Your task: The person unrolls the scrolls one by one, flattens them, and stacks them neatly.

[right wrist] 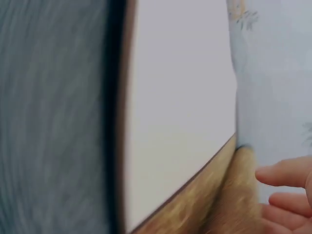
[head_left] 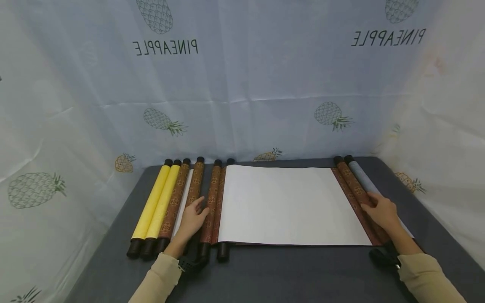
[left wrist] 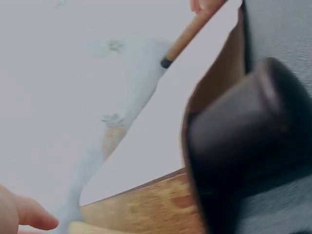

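My sleeves (head_left: 155, 281): pale, nearest to me, ending above a dark band (head_left: 191, 265) at each wrist.
My left hand (head_left: 192, 218): thumb and fingers parted and loosely bent, seemingly holding nothing; the left roll (head_left: 211, 202) of the scroll lies just beside my thumb, on its right; touch I cannot tell.
My right hand (head_left: 382, 213): fingers parted, no firm hold showing; the right roll (head_left: 350, 181) runs just in front of my thumb; contact is unclear.
Scroll (head_left: 291, 206): unrolled flat between my hands, white sheet up, brown strips at both ends.
Left neighbours: two more brown rolls (head_left: 174, 206), then two yellow rolls (head_left: 153, 202).
Right neighbour: a grey-blue roll (head_left: 362, 176), beyond the right roll.
Farthest: pineapple-printed cloth (head_left: 265, 75), behind the dark table (head_left: 284, 275).
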`<state>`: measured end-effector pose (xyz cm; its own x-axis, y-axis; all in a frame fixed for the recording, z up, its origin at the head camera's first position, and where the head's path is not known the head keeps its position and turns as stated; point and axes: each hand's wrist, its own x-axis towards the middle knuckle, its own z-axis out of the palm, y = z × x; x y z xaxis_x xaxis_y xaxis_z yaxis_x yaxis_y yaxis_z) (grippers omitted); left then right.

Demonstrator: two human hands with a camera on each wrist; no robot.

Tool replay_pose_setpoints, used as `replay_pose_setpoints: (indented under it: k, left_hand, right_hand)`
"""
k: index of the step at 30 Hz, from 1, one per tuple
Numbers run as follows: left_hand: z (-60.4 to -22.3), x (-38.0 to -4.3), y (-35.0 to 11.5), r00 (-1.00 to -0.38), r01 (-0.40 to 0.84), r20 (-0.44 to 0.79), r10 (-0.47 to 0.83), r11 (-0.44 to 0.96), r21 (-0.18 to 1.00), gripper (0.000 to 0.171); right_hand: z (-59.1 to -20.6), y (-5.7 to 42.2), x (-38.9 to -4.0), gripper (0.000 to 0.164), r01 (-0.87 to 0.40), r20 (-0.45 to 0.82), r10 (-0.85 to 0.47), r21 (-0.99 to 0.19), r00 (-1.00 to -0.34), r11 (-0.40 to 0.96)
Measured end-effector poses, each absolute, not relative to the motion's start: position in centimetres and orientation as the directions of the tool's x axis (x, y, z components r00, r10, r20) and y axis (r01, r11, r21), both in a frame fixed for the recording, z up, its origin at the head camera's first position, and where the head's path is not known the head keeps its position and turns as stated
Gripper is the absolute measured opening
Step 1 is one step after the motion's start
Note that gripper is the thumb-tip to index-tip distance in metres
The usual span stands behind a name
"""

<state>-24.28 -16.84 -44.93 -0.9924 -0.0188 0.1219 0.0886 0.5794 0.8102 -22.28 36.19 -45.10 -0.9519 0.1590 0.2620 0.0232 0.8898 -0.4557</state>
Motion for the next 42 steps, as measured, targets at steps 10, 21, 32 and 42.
replay_pose_setpoints:
  k: [10, 21, 32, 42]
  left_hand:
    - [-42.6, -23.6, -19.8, -0.996, 0.036, 0.072, -0.045, 0.549, 0.835, 0.042]
    - [-40.7, -22.7, -23.7, -0.989, -0.091, 0.01, -0.147, 0.661, 0.745, 0.044]
    - [-40.4, -22.3, -26.0, -0.989, -0.151, -0.102, -0.112, 0.718, 0.68, 0.051]
    - [-40.6, -22.1, -26.6, -0.985, -0.155, -0.16, -0.056, 0.679, 0.717, 0.051]
  right_hand:
    - [-42.5, 29.4, -22.4, 0.04, -0.16, 0.402, 0.105, -0.571, -0.909, 0.805]
    - [-43.0, 17.5, -22.9, 0.028, -0.249, 0.246, -0.093, -0.746, -0.965, 0.618]
    - [-43.2, 7.2, -21.9, 0.023, -0.389, 0.21, -0.393, -0.8, -0.895, 0.458]
    - [-42.5, -0.8, -20.9, 0.028, -0.389, 0.142, -0.556, -0.85, -0.819, 0.356]
